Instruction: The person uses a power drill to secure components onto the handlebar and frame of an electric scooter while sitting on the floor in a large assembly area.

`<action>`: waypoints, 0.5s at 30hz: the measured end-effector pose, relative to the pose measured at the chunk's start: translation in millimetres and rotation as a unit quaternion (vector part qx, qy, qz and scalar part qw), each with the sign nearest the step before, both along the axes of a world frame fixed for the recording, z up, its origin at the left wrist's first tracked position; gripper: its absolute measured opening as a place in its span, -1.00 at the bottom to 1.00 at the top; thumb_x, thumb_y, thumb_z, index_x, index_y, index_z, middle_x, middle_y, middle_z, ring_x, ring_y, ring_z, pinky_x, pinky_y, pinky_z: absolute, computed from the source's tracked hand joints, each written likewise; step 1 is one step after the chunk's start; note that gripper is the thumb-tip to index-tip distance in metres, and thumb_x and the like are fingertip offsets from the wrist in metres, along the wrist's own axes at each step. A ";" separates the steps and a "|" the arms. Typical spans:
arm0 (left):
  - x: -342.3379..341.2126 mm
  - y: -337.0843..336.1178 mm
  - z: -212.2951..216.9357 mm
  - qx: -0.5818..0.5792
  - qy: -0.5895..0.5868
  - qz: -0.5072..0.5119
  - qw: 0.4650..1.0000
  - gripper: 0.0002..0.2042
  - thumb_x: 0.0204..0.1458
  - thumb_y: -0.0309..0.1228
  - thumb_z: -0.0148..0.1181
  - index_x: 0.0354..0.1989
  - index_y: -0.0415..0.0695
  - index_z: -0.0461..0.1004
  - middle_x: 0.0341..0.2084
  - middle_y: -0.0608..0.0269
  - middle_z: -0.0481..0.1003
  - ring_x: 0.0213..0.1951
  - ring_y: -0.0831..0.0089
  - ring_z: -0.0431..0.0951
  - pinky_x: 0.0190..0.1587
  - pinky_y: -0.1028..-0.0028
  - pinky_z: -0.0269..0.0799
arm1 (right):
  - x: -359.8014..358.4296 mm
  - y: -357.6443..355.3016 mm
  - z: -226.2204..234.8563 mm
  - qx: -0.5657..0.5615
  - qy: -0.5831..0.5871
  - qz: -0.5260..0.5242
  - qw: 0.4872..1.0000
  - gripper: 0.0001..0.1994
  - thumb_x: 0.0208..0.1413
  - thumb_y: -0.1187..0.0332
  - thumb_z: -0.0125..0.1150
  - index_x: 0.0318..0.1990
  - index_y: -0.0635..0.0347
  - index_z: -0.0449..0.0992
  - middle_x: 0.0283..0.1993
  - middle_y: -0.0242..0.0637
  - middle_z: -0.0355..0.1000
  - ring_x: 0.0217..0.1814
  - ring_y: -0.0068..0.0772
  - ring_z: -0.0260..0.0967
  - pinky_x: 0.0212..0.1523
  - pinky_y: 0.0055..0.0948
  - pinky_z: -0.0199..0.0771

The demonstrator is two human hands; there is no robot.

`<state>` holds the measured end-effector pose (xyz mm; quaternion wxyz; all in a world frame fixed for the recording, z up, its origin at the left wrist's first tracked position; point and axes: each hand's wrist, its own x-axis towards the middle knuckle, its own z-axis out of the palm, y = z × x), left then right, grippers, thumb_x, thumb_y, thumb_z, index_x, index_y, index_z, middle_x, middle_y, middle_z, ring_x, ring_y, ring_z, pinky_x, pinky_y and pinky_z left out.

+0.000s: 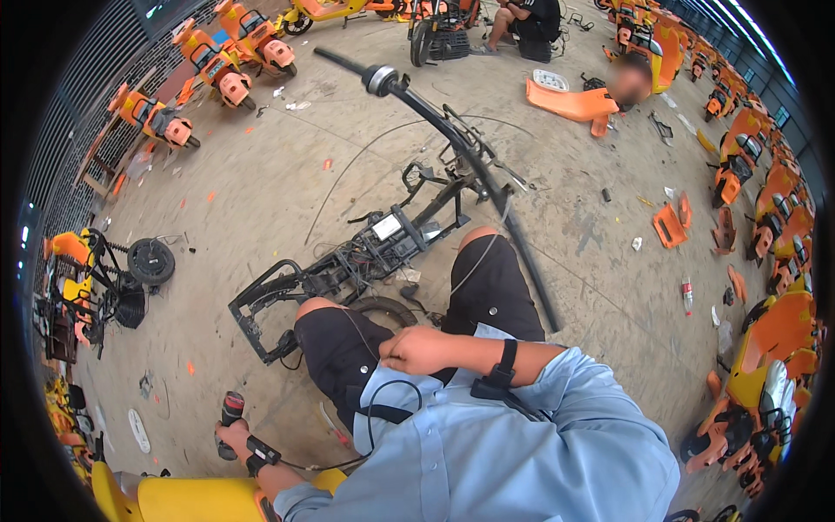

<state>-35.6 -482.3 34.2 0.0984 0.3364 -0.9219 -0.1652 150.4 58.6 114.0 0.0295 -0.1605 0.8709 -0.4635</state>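
Down at the lower left, beside the yellow seat body, my left hand (232, 437) is wrapped round a red-and-black power tool (233, 405), likely a cordless driver. My right hand (407, 350) is closed above my lap, between my thighs. A thin cable runs down to its fingers, but what they hold, if anything, is hidden. Just beyond my knees a stripped black scooter frame (383, 239) lies on the floor, with wires and a white-labelled part in its middle. Its long black handlebar (470, 157) slants from the upper left to beside my right thigh.
Orange plastic panels (670, 226) and a bottle (687, 296) lie on the concrete at right. Rows of orange-and-yellow scooters (774, 348) line that side; more (222, 74) stand at far left. A partly dismantled scooter (96, 287) is at left. Another person (535, 22) sits at the back.
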 end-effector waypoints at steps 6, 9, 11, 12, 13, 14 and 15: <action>13.3 14.7 -6.9 0.022 0.001 -0.011 1.000 -0.58 0.01 -0.39 0.15 0.05 -0.32 0.44 -0.22 -0.11 0.56 -0.23 0.07 0.50 0.00 0.18 0.33 | -1.4 -0.1 12.3 0.089 -0.050 0.018 0.995 -0.84 0.12 0.24 0.20 -0.33 0.11 0.55 -0.38 -0.09 0.54 -0.23 0.10 0.51 -0.25 -0.04 0.50; 9.9 15.0 -22.5 0.026 -0.077 -0.021 0.997 -0.64 0.15 -0.27 0.13 0.04 -0.22 0.43 -0.14 0.06 0.54 -0.19 0.33 0.43 0.06 0.36 0.29 | -0.3 -0.2 1.9 0.105 -0.063 0.014 0.992 -0.83 0.10 0.23 0.20 -0.34 0.12 0.55 -0.37 -0.08 0.54 -0.24 0.09 0.52 -0.26 -0.04 0.51; 7.2 -31.8 -42.2 0.112 0.009 -0.001 0.994 -0.62 0.10 -0.37 0.19 0.07 -0.25 0.41 -0.16 0.03 0.54 -0.23 0.29 0.40 0.04 0.33 0.30 | -3.3 -6.6 -2.6 0.093 -0.058 0.027 0.994 -0.84 0.12 0.23 0.20 -0.32 0.09 0.55 -0.36 -0.12 0.53 -0.20 0.07 0.51 -0.21 -0.04 0.51; 5.8 -67.9 -40.9 0.197 0.084 0.024 0.977 -0.60 0.07 -0.42 0.21 0.09 -0.26 0.41 -0.17 0.01 0.54 -0.25 0.28 0.39 0.02 0.31 0.31 | -6.0 -12.4 -3.2 0.077 -0.049 0.039 0.995 -0.85 0.13 0.23 0.20 -0.30 0.07 0.55 -0.35 -0.14 0.53 -0.19 0.06 0.50 -0.19 -0.04 0.51; -0.8 -62.2 -45.6 0.240 0.095 0.031 0.966 -0.58 0.04 -0.47 0.24 0.11 -0.27 0.40 -0.18 0.00 0.53 -0.27 0.26 0.38 0.01 0.29 0.31 | -7.7 -11.9 -8.7 0.088 -0.045 0.035 0.995 -0.85 0.12 0.23 0.20 -0.31 0.08 0.55 -0.35 -0.13 0.53 -0.18 0.06 0.50 -0.19 -0.04 0.51; -1.1 -59.4 -47.8 0.206 0.073 0.020 0.976 -0.57 0.03 -0.49 0.25 0.11 -0.27 0.39 -0.19 0.00 0.54 -0.29 0.27 0.37 -0.01 0.30 0.32 | -10.9 -11.9 -13.9 0.096 -0.039 0.033 0.994 -0.85 0.11 0.23 0.21 -0.32 0.08 0.55 -0.35 -0.13 0.53 -0.18 0.06 0.50 -0.19 -0.05 0.51; -2.1 -41.2 -51.0 0.177 0.045 0.006 0.983 -0.56 0.01 -0.51 0.25 0.12 -0.28 0.39 -0.20 0.00 0.54 -0.30 0.29 0.37 -0.03 0.30 0.33 | -12.8 -9.7 -18.9 0.110 -0.039 0.026 0.993 -0.85 0.10 0.24 0.21 -0.32 0.08 0.55 -0.35 -0.13 0.53 -0.18 0.06 0.51 -0.19 -0.05 0.51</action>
